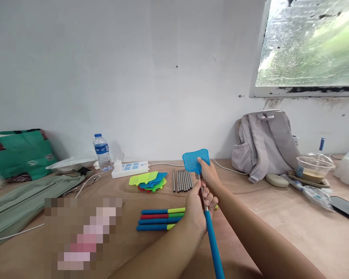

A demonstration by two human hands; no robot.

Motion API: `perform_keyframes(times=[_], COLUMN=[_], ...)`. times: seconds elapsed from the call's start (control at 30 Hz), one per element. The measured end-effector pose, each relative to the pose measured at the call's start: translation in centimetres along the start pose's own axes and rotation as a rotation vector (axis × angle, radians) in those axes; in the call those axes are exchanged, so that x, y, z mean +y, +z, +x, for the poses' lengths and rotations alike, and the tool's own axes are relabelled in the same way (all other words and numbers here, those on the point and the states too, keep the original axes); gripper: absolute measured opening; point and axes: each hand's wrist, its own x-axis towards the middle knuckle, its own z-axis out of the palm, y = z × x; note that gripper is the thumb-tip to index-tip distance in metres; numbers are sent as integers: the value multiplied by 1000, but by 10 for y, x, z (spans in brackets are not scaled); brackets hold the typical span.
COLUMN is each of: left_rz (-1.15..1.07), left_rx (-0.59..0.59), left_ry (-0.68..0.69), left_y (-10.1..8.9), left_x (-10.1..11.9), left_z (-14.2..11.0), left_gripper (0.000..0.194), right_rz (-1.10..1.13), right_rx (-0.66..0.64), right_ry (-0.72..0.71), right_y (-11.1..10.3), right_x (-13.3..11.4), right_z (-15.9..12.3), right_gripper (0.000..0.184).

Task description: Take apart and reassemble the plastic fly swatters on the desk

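A blue fly swatter (213, 244) with a perforated head (191, 159), a metal rod and a long blue handle slants up in front of me. My left hand (197, 207) is closed round the metal rod just above the handle. Higher up, my right hand (207, 170) pinches the base of the swatter head, its thumb lying on the mesh. Left of my hands are loose swatter heads (144, 178) in yellow-green, blue, green and red, heaped together. Several metal rods (178, 181) lie side by side behind my left hand, which partly hides a row of coloured handles (154, 221).
A white power strip (130, 169) and a water bottle (102, 152) stand near the wall. Left are green bags (23, 155); right are a grey backpack (267, 143), a plastic drink cup (314, 166), a pale rounded case (277, 180) and a phone (347, 209). A patch at lower left is blurred.
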Motion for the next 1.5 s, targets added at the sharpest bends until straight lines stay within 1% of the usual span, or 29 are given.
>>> perform_keyframes(times=[0.1, 0.23, 0.4, 0.53, 0.67, 0.93, 1.03, 1.1, 1.17, 1.2, 1.23, 1.3, 1.33, 1.37, 1.43, 1.5], left_rz=[3, 38, 93, 122, 126, 149, 235, 358, 434, 445, 473, 595, 674, 746, 798, 754], left_rx=[20, 31, 55, 59, 109, 113, 135, 97, -35, -103, -154, -220, -239, -261, -299, -346], left_ry=[-4, 0, -4, -4, -2, 10, 11, -46, -129, -150, -111, 7, 52, 70, 64, -8], left_y=[-1, -5, -9, -11, -15, -18, -19, -18, -14, -10, -5, 5, 11, 16, 23, 26], left_x=[-1, -3, -3, -4, -8, -7, -18, -32, -46, -49, -50, -41, -32, -22, 0, 18], left_z=[1, 4, 9, 10, 12, 17, 8, -4, -17, -24, -29, -35, -36, -36, -35, -34], left_gripper=[29, 28, 27, 28, 30, 29, 25, 25, 30, 32, 34, 35, 35, 35, 33, 32], right_rz=[22, 49, 51, 52, 42, 90, 137, 181, 227, 243, 255, 272, 280, 290, 313, 337], right_rx=[2, 59, 108, 118, 126, 142, 191, 249, 284, 277, 257, 193, 157, 124, 79, 63], right_ry=[12, -1, 24, 47, 59, 40, 31, 27, 19, 21, 27, 48, 59, 68, 82, 95], right_y=[1, 2, 1, 1, 0, -1, -10, -25, -43, -52, -60, -71, -74, -75, -74, -72], right_x=[3, 10, 14, 15, 21, 41, 44, 44, 43, 43, 42, 39, 37, 36, 34, 34], right_z=[1, 4, 7, 7, 10, 25, 35, 43, 51, 54, 57, 60, 61, 62, 61, 60], right_gripper=[29, 25, 21, 22, 24, 22, 23, 25, 27, 29, 30, 31, 30, 29, 29, 28])
